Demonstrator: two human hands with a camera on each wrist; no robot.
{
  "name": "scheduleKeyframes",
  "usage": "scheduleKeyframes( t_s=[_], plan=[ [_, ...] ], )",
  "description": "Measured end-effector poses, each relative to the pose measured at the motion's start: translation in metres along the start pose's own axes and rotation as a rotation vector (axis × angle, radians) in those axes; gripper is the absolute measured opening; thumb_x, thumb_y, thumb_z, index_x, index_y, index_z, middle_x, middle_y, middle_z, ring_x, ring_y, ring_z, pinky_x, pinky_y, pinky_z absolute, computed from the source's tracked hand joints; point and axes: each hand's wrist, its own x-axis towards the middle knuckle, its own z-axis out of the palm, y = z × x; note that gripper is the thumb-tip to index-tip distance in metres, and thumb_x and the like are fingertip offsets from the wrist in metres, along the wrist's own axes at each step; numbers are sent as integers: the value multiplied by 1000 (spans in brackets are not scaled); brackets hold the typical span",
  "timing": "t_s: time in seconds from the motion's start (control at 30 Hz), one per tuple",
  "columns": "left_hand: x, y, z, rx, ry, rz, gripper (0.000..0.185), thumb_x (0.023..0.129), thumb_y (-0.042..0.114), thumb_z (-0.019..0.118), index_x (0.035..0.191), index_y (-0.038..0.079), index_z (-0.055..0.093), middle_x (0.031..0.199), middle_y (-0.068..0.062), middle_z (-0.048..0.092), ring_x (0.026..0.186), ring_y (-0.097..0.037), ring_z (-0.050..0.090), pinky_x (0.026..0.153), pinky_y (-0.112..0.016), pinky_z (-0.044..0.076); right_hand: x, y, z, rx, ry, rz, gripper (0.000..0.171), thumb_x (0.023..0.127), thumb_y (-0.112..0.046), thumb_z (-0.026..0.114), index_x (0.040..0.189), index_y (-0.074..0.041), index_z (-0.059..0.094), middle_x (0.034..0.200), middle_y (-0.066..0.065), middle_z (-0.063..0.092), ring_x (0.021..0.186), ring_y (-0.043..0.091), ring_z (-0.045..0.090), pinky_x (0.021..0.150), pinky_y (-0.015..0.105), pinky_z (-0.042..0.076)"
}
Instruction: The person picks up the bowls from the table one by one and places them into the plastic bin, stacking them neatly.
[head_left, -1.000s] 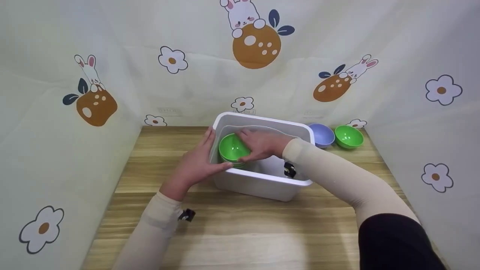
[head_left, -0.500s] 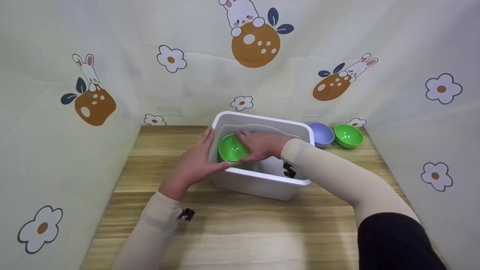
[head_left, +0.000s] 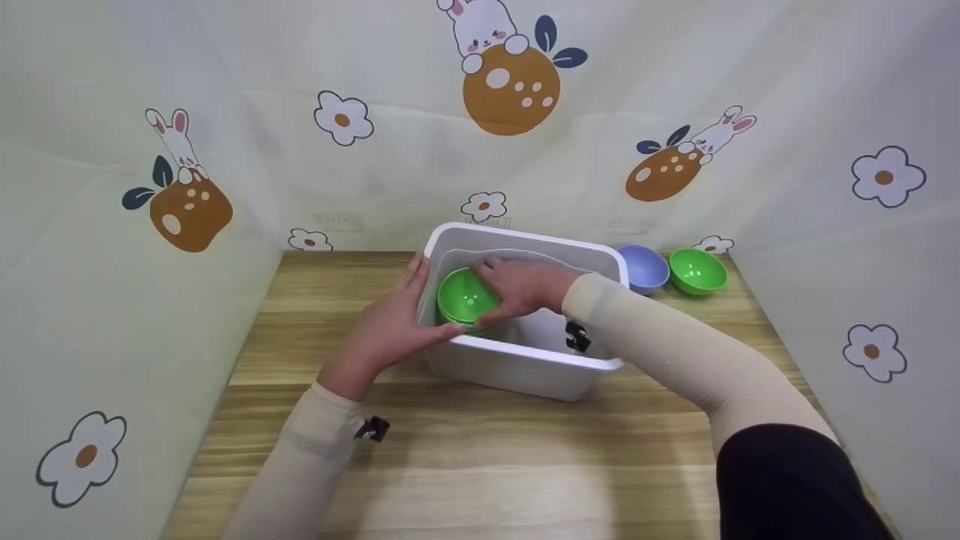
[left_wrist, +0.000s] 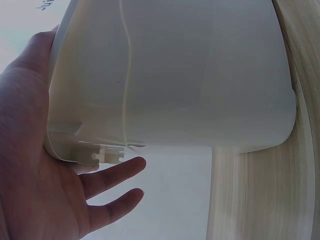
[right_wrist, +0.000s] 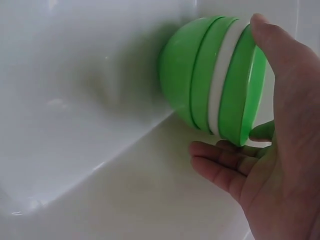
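A white plastic bin (head_left: 525, 375) stands on the table, tilted slightly in view. My left hand (head_left: 382, 326) grips its near left corner, thumb along the front rim and fingers against the left side; in the left wrist view two fingers stick out past the bin wall. Inside the bin at the left is a stack of bowls (head_left: 466, 295), green with one white bowl (right_wrist: 224, 75) among them. My right hand (head_left: 521, 289) reaches in and holds the top green bowl (right_wrist: 240, 85) at its rim, thumb on one side and fingers at the other. The stack lies close to the bin's wall.
Behind the bin's right end sit a blue bowl (head_left: 645, 268) and another green bowl (head_left: 697, 271), side by side. The wooden table (head_left: 480, 465) is bounded at the back and sides by printed cloth walls (head_left: 390, 180).
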Motion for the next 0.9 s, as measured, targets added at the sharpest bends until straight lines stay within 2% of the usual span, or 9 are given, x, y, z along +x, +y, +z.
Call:
scheduleKeyframes(
  t_s=[0.2,0.33,0.43,0.5,0.63,0.73,0.9],
  plan=[
    [1,0,0,-6,-9,-3,135,82,87,75,179,17,13,186,-1,2,154,-51,44,115,-69,47,-7,1,-12,-43,28,10,106,93,-70,77,165,0,41,136,18,57,117,33,64,106,49,57],
    [0,2,-2,1,-18,-14,137,81,92,72,179,17,12,186,-1,2,154,-51,44,116,-69,47,-16,2,-27,-32,66,-26,99,96,-67,77,161,2,46,135,18,57,117,33,63,107,50,56],
    [0,1,-2,0,-22,-14,138,81,90,73,179,16,11,186,-3,3,155,-51,42,117,-70,45,-25,3,-38,-21,99,-54,87,99,-60,76,157,1,52,137,19,59,117,34,65,107,51,56],
    [0,1,-2,-4,-22,-16,139,81,90,73,179,16,11,186,-3,2,157,-51,39,118,-71,43,-32,3,-47,-5,116,-58,79,102,-56,75,153,0,56,136,18,62,118,35,67,107,51,56],
    [0,1,-2,-12,-24,-20,140,80,91,73,179,16,10,186,0,0,161,-48,32,121,-71,39,-51,3,-63,61,168,-56,60,105,-47,74,146,-3,64,128,16,68,109,32,71,97,49,61],
    [0,1,-1,-18,-26,-21,139,80,92,72,179,16,10,186,0,0,163,-47,29,122,-70,37,-67,4,-71,110,219,-58,53,107,-43,74,143,-4,67,122,15,71,103,30,71,92,47,62],
    [-2,1,-2,-18,-25,-12,139,81,89,74,179,14,10,186,-1,-1,162,-47,29,122,-71,37,-95,10,-74,153,295,-57,48,106,-37,75,139,-4,69,115,13,72,102,27,70,92,46,61]
  ],
)
